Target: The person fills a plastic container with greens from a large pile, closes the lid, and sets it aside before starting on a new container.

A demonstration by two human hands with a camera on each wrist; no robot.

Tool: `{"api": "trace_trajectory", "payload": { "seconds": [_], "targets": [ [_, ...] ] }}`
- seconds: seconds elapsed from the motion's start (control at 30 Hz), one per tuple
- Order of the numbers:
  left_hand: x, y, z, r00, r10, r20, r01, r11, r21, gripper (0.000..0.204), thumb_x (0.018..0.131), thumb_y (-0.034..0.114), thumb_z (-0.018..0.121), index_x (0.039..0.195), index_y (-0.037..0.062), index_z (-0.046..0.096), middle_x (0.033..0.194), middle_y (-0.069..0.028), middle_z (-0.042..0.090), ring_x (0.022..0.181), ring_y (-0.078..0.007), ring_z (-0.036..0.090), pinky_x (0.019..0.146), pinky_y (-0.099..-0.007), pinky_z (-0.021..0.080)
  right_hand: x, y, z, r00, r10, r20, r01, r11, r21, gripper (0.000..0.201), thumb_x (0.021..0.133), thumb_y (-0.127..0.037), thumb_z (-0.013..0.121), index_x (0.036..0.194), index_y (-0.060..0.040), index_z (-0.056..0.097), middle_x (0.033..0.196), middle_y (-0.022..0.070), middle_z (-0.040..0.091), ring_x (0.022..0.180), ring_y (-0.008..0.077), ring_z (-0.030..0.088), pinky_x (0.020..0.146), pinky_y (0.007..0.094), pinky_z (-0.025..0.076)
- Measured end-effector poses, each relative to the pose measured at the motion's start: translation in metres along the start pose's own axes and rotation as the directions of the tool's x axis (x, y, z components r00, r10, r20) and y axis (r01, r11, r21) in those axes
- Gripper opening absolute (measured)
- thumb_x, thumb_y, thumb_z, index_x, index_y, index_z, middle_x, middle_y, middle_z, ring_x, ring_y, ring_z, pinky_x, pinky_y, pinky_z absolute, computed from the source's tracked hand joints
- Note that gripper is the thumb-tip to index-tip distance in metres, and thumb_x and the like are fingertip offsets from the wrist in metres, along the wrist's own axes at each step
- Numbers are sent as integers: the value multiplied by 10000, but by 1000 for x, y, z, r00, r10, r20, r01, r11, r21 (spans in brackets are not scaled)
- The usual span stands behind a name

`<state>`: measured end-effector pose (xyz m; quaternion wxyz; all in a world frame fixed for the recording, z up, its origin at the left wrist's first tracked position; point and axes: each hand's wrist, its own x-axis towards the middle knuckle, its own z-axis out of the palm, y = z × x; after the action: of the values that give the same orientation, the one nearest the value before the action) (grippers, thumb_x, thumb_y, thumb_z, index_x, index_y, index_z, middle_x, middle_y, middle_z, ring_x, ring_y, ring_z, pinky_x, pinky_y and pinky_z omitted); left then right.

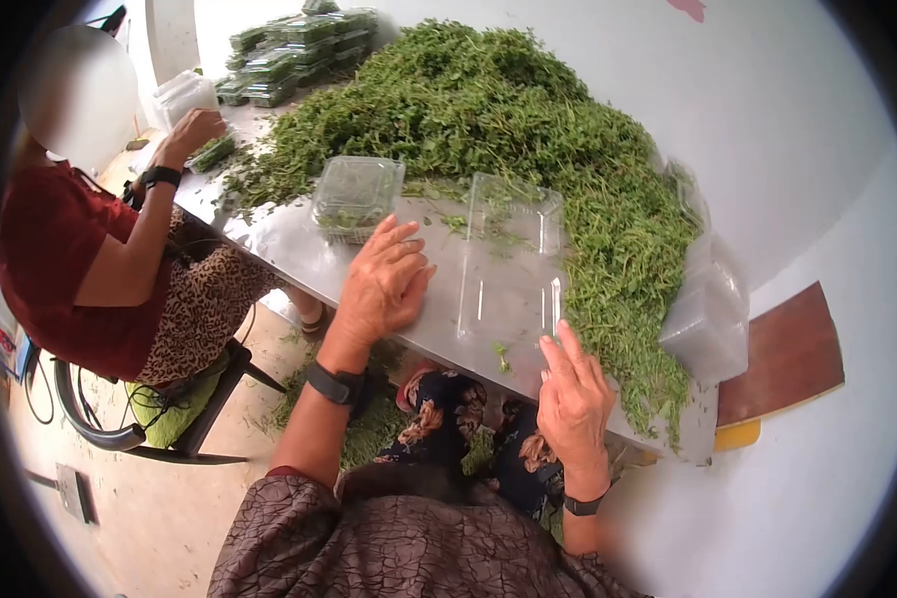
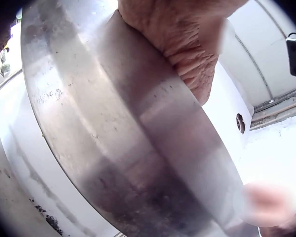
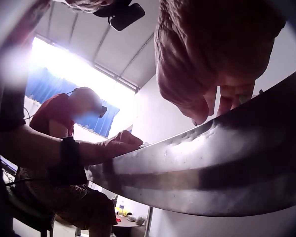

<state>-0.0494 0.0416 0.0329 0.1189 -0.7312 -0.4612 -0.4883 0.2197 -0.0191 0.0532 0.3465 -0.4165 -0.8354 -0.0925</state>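
Note:
My left hand is over the front part of the metal table, its fingers loosely bent and holding nothing. Just beyond its fingertips sits a lidded clear plastic box with some green leaves inside. To the right, a clear clamshell container lies opened out flat, a few green sprigs showing at its far half. My right hand is at its near right corner, index and middle fingers extended, fingertips right by the rim. In the right wrist view, the right hand's fingers reach down behind the table edge.
A large heap of leafy greens covers the back and right of the table. Filled boxes are stacked at the far left; nested empty containers stand at the right. Another person sits at the left, working over a box.

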Motion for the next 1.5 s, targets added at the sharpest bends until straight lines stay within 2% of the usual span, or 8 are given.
{"api": "trace_trajectory", "payload": {
  "seconds": [0.63,0.93,1.07,1.17,1.27,1.3,1.37,1.5],
  "targets": [
    [1,2,2,1000,3,6,-3,1000,6,76,719,9,684,683,1,618,842,-116,670,1006,-280,623,1060,-467,395,15,11,12,999,27,20,-26,1000,-14,210,721,32,623,920,-30,652,924,87,633,789,273,577,665,376,496],
    [4,4,-1,1000,13,26,-13,1000,-5,91,705,10,671,791,-20,665,876,-137,686,1039,-319,620,1069,-504,365,39,-19,-4,988,26,-151,-2,988,153,236,663,52,684,878,-33,640,824,100,635,716,284,606,604,358,495],
    [1,7,-1,990,77,117,-81,996,30,355,716,96,699,1051,5,627,1044,-162,658,1117,-339,572,1096,-505,321,55,-39,-4,969,11,-249,34,983,178,266,670,54,676,910,-45,613,824,96,634,706,288,607,603,362,496],
    [-8,30,7,969,22,245,8,992,-123,753,718,225,724,1358,-21,413,1197,-221,587,1176,-358,531,1119,-504,271,64,-54,0,954,69,-293,6,969,246,281,693,32,684,951,-43,603,829,97,631,715,291,614,613,371,497],
    [-25,47,20,961,-22,277,66,987,-149,919,751,316,712,1460,-23,236,1424,-234,397,1229,-359,499,1083,-486,321,68,-69,5,959,93,-268,-5,950,313,278,708,6,691,967,-47,605,838,99,635,728,286,621,621,373,500],
    [-24,53,22,959,-27,281,71,987,-146,919,751,316,712,1460,-23,236,1424,-234,397,1229,-359,499,1083,-486,321,67,-73,7,975,75,-211,-2,944,330,298,718,-15,697,1001,-49,609,855,101,640,741,283,629,631,372,506],
    [-21,65,22,906,-363,217,418,684,-598,1039,764,378,717,1490,-20,88,1479,-240,311,1251,-361,483,1032,-460,381,63,-74,11,976,67,-208,17,927,376,306,723,-13,692,1017,-46,611,873,110,645,761,292,636,643,372,512],
    [-24,55,23,911,-376,171,404,725,-558,1052,802,347,708,1489,-18,0,1421,-291,367,1262,-377,462,1011,-432,406,66,-55,9,973,105,-204,-29,939,344,373,750,1,657,1116,-24,592,1035,181,643,841,332,654,684,371,534]
  ]
}}
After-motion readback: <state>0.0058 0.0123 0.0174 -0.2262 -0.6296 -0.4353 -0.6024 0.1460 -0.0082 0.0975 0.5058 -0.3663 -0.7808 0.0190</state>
